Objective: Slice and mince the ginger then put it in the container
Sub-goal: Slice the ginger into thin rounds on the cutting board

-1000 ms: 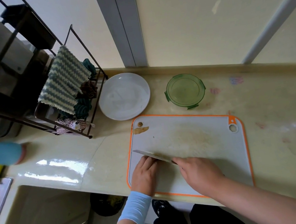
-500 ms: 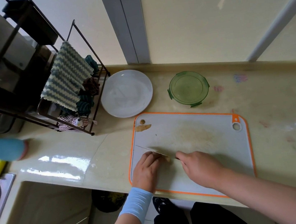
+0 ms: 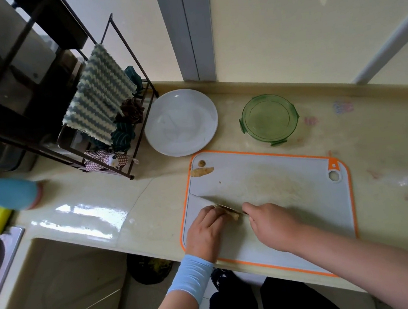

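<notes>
The ginger (image 3: 234, 215) is a small pale-tan piece on the cutting board (image 3: 281, 196), toward its 8 o'clock side, partly hidden under the fingers of the left hand (image 3: 205, 232). The knife (image 3: 204, 201) lies across it, slanting from 10 o'clock to 4 o'clock. Two brownish ginger trimmings (image 3: 202, 171) lie in the board's 10 o'clock corner, and the round, translucent green container (image 3: 269, 119) sits on the surface (image 3: 153, 212) just beyond the board at 12 o'clock.

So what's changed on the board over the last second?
The tan ginger piece now shows its end between the hands; a second ago the left hand hid it. The right hand still grips the steel knife, blade across the ginger, barely shifted. The white orange-rimmed cutting board, green round container, white plate: unmoved.
</notes>
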A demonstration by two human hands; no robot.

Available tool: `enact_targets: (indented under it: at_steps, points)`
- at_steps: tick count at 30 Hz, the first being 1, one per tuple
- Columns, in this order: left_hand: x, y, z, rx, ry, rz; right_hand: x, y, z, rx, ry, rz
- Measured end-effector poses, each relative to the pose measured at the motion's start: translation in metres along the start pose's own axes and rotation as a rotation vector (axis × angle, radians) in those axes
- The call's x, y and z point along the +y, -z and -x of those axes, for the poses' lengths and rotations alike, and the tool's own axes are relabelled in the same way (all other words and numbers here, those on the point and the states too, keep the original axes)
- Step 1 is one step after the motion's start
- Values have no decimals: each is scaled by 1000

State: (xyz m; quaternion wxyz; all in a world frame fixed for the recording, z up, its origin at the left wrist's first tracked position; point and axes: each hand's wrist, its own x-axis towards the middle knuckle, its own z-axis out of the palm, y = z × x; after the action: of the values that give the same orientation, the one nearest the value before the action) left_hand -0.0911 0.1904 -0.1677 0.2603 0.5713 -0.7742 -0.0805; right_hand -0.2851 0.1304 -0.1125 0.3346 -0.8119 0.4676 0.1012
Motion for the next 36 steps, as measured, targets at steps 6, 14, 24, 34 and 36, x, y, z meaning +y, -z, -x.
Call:
enact_targets:
  at_steps: [6,14,24,34,36]
  points:
    - [0,-2,2,30,4,1,-6,2,-12,26,6,-35]
    - [1,1,0,31,1,-4,-3,15,-26,79,-53,-109]
    - [-7,14,-31,29,214,145,21,49,-13,221,-144,-170]
    - [7,3,-104,-678,390,-9,30,55,-15,263,-267,-243]
    - [-1,3,-109,-714,341,-22,31,55,-15,272,-275,-248]
